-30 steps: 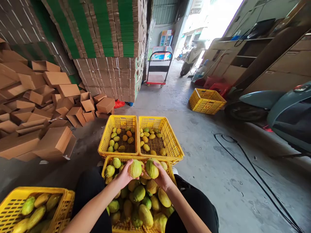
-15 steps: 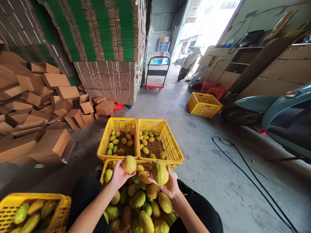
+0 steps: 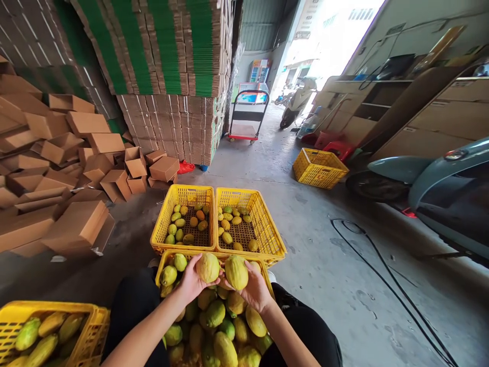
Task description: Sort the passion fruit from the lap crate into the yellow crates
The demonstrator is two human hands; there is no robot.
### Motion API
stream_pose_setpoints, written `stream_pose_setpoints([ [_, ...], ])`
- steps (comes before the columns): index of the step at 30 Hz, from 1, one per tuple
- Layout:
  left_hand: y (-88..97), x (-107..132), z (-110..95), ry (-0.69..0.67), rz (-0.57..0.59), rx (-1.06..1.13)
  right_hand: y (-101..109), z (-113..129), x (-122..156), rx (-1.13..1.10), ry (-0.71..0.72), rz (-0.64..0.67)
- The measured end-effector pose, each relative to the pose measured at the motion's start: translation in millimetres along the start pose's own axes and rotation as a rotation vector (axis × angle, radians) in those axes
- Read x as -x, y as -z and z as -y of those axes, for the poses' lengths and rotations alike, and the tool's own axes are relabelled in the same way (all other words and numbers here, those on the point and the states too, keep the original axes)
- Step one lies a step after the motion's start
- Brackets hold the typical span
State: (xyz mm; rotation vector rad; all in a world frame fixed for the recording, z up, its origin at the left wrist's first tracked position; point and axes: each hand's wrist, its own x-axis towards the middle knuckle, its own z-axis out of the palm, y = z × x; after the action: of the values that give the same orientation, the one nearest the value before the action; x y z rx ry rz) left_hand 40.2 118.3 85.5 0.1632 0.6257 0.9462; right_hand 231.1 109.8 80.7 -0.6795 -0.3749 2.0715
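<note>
My left hand [image 3: 190, 280] is closed around a yellow papaya [image 3: 208, 267]. A greenish-yellow papaya [image 3: 236, 272] sits in my right hand [image 3: 257, 291], its fingers curled under and behind it. The two fruits are held close side by side above a yellow crate [image 3: 158, 270] that stands between my knees, heaped with green and yellow papayas [image 3: 224, 346]. Just beyond it are two more yellow crates, the left one [image 3: 162, 219] and the right one [image 3: 272, 229], each with a scattering of papayas on its bottom.
Another crate of papayas [image 3: 93, 334] stands at lower left. Cardboard boxes [image 3: 76, 227] lie piled on the left, below tall stacks of flattened cartons [image 3: 168, 120]. Ahead are a hand trolley [image 3: 244, 135] and a yellow crate [image 3: 320, 171]. A scooter [image 3: 439, 173] and black cable [image 3: 393, 270] are at right.
My hands have come closer together, each still holding its papaya. The right one moved left, the left one slightly right. The view has shifted a little.
</note>
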Motion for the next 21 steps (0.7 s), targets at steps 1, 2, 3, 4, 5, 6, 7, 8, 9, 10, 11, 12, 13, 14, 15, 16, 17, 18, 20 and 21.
stream_pose_setpoints([
  [1,0.0,0.4,-1.8,-0.029,-0.006,0.026,-1.3,1.8,-0.5,-0.014,0.008,0.012],
  [2,0.1,0.8,-3.5,-0.054,-0.011,0.049,-2.3,3.1,-0.9,-0.026,0.015,0.023],
  [3,0.1,1.2,-5.0,-0.070,-0.012,0.068,-2.9,3.9,-1.3,-0.035,0.024,0.031],
  [4,0.1,1.6,-6.3,-0.076,-0.007,0.080,-2.9,4.1,-1.7,-0.041,0.032,0.031],
  [5,0.2,1.8,-7.4,-0.074,0.001,0.086,-2.3,3.8,-2.0,-0.045,0.042,0.023],
  [6,0.1,2.1,-8.3,-0.068,0.010,0.090,-1.1,3.3,-2.3,-0.046,0.048,0.003],
  [7,0.1,2.2,-9.0,-0.060,0.016,0.092,0.6,2.6,-2.3,-0.047,0.053,-0.029],
  [8,0.0,2.3,-9.3,-0.053,0.017,0.091,2.4,2.1,-2.1,-0.050,0.056,-0.066],
  [9,0.0,2.2,-9.4,-0.045,0.013,0.087,4.1,1.8,-1.6,-0.055,0.055,-0.100],
  [10,0.1,1.9,-9.1,-0.038,0.003,0.079,5.4,1.9,-0.9,-0.058,0.052,-0.125],
  [11,0.3,1.5,-8.4,-0.028,-0.011,0.069,6.1,2.2,0.0,-0.059,0.050,-0.136],
  [12,0.7,1.0,-7.3,-0.018,-0.027,0.058,6.2,2.8,0.9,-0.055,0.051,-0.133],
  [13,1.2,0.4,-5.9,-0.009,-0.043,0.049,5.6,3.3,1.7,-0.047,0.053,-0.119],
  [14,1.8,-0.3,-4.5,-0.004,-0.058,0.042,4.7,3.7,2.3,-0.034,0.057,-0.102],
  [15,2.4,-0.9,-3.0,-0.002,-0.066,0.036,3.5,3.8,2.4,-0.022,0.058,-0.086],
  [16,2.9,-1.4,-1.7,-0.002,-0.067,0.029,2.4,3.5,2.2,-0.013,0.059,-0.074],
  [17,3.3,-1.8,-0.8,-0.002,-0.061,0.021,1.6,2.8,1.6,-0.006,0.057,-0.066],
  [18,3.7,-2.2,-0.2,-0.004,-0.056,0.014,1.1,1.9,0.7,-0.003,0.055,-0.064],
  [20,4.2,-2.8,-0.2,-0.004,-0.055,0.003,1.2,0.0,-1.5,-0.006,0.055,-0.076],
  [21,4.5,-3.1,-0.6,-0.001,-0.061,0.002,1.6,-0.6,-2.5,-0.010,0.055,-0.086],
])
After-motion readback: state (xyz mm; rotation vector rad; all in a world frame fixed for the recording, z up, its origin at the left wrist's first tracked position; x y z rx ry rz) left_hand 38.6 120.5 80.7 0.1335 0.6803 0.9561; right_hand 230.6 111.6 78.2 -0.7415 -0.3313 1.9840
